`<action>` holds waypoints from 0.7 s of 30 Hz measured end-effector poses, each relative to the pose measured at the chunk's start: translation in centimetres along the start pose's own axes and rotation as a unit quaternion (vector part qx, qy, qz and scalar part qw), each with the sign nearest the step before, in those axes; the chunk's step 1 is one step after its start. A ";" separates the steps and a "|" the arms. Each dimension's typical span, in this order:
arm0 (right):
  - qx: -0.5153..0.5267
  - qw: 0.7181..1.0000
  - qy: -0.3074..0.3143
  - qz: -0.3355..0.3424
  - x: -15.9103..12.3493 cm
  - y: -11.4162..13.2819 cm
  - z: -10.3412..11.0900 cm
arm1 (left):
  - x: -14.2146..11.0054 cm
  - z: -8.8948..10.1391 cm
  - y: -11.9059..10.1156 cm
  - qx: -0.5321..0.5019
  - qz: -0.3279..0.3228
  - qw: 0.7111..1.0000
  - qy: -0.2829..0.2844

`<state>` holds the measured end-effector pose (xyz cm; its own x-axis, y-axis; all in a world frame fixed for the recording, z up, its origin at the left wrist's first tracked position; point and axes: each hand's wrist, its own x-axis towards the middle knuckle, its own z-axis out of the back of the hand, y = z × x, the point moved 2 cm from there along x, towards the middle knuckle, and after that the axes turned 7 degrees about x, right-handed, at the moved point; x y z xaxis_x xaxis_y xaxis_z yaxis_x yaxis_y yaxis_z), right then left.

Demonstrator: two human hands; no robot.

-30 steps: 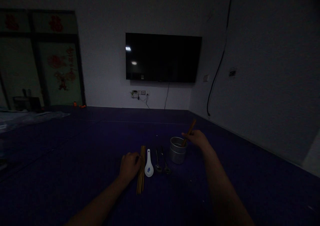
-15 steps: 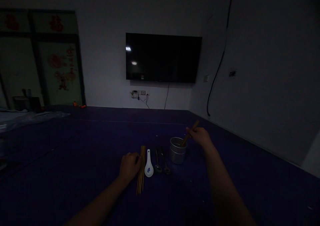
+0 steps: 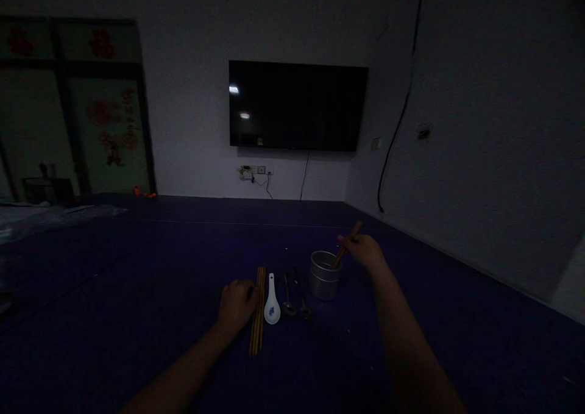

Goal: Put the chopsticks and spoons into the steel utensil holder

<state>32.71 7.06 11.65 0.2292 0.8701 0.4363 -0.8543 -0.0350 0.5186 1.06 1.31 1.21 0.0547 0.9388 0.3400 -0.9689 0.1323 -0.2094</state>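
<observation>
My right hand (image 3: 365,250) is closed around a few wooden chopsticks (image 3: 353,231), which slant down with their lower ends inside the rim of a metal cup (image 3: 323,285). The cup stands upright on the dark purple surface. My left hand (image 3: 237,303) rests on that surface, fingers curled, its thumb side against a bundle of several chopsticks (image 3: 256,335) lying lengthwise. Just right of the bundle is a white ceramic spoon (image 3: 272,311) with a blue motif. Two metal spoons, a left one (image 3: 289,308) and a right one (image 3: 304,310), lie between it and the cup.
A wide purple surface (image 3: 183,261) reaches to the wall, where a black television (image 3: 297,106) hangs above sockets (image 3: 253,171). Clear plastic sheeting (image 3: 59,219) lies at far left. A black cable (image 3: 402,115) hangs down the right wall.
My right hand and the chopsticks in it have shifted very slightly left and down at the cup. The left hand and the laid-out utensils stay where they were.
</observation>
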 end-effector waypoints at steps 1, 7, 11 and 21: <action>0.000 1.000 -0.002 0.000 0.0 -0.1 0.0 | 0.0 0.0 0.0 0.001 -0.001 1.000 -0.001; 0.013 1.000 0.011 -0.019 0.0 -0.3 -0.1 | 0.0 -0.1 0.0 -0.001 -0.005 1.000 -0.009; 0.015 0.999 0.011 -0.026 -0.2 -0.2 0.5 | 0.0 -0.3 0.2 0.001 0.002 1.000 -0.010; 0.090 0.967 -0.239 -0.014 -3.1 4.4 5.9 | -0.1 0.4 -0.1 0.008 0.008 1.000 0.013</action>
<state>31.03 1.34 16.90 0.4776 0.5463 0.6881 -0.7592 -0.1375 0.6361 1.11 1.11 1.57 0.0442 0.9486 0.3134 -0.9736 0.1112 -0.1993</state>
